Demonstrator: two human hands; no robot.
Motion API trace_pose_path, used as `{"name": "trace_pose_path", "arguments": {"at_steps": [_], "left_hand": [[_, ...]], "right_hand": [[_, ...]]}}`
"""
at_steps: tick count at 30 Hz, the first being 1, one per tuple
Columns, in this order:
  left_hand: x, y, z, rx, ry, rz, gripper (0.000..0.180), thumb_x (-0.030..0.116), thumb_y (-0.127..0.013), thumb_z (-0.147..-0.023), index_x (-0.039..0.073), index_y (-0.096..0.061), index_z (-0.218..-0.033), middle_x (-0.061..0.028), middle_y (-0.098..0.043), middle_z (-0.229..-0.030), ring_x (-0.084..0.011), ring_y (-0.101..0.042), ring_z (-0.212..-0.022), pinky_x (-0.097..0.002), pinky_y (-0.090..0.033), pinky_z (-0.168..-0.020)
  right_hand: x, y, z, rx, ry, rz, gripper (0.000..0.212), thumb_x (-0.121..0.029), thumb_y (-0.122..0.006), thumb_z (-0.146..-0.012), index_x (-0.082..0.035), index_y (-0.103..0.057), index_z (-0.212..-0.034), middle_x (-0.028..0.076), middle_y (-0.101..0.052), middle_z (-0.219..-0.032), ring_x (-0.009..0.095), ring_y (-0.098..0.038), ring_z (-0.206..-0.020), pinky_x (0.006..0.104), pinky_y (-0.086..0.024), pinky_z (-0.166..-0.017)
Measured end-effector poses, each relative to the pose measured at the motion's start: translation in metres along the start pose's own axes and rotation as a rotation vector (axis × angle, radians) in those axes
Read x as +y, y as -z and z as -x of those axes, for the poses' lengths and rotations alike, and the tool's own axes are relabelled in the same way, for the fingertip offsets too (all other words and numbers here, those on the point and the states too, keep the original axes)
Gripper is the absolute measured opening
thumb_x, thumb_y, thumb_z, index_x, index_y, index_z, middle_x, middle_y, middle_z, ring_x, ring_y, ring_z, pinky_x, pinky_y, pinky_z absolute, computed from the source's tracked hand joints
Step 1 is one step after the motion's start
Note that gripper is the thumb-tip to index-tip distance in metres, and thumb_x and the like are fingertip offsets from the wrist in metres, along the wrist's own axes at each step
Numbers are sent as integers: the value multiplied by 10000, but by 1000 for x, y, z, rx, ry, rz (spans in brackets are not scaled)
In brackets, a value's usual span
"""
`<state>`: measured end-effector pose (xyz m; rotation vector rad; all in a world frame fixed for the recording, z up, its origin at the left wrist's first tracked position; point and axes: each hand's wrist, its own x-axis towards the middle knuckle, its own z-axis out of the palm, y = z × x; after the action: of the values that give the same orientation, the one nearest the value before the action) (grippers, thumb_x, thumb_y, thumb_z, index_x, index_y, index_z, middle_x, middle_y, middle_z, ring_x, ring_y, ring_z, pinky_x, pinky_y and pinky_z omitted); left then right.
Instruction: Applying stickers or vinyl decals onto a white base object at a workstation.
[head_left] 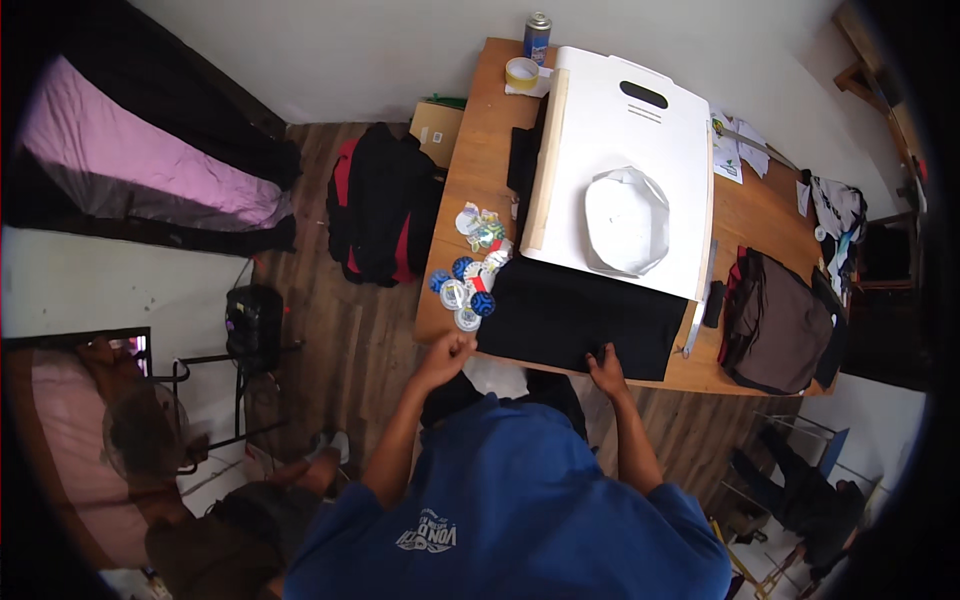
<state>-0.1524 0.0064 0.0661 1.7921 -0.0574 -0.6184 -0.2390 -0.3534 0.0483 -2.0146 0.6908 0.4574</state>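
Note:
A black cloth (585, 320) lies flat at the front of the wooden table, its far part under a white panel (640, 125) with a dark oval slot. By the cloth's near left corner is my left hand (445, 358), closed, its fingertips pressed together; what they pinch, if anything, is too small to make out. My right hand (606, 372) rests at the cloth's near edge with thumb and forefinger apart. Several round patches (466, 290), blue and white, are heaped beyond my left hand. A white faceted paper-like piece (627, 222) sits on the panel.
Folded brown garments (780, 325) lie on the right of the table (462, 180), beside a metal ruler (700, 300). A spray can (537, 38) and tape roll (521, 73) stand at the far left corner. Dark clothes (385, 205) are piled left of the table. Other people sit nearby.

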Motion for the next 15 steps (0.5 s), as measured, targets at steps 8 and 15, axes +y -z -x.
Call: {"name": "trace_pose_path", "arguments": {"at_steps": [8,15], "left_hand": [[-5,-15,-105,142,-82,-10,163,174,-669,-898,52,-561,-890,-31,-497,-664,-125,-487,-615,-295,-401,-576],[17,-22,-178,523,-195,-168,207,118,-705,-821,47,-596,-982,-85,-541,-723,-211,-547,-668,-350,-451,-620]], "right_hand": [[42,9,-24,116,14,138,460,-263,-788,-775,9,-504,-1014,154,-579,-898,293,-587,-834,399,-474,-744],[57,0,-63,125,120,415,475,-318,-761,-802,-21,-507,-1070,166,-536,-996,320,-552,-973,405,-444,-856]]}}
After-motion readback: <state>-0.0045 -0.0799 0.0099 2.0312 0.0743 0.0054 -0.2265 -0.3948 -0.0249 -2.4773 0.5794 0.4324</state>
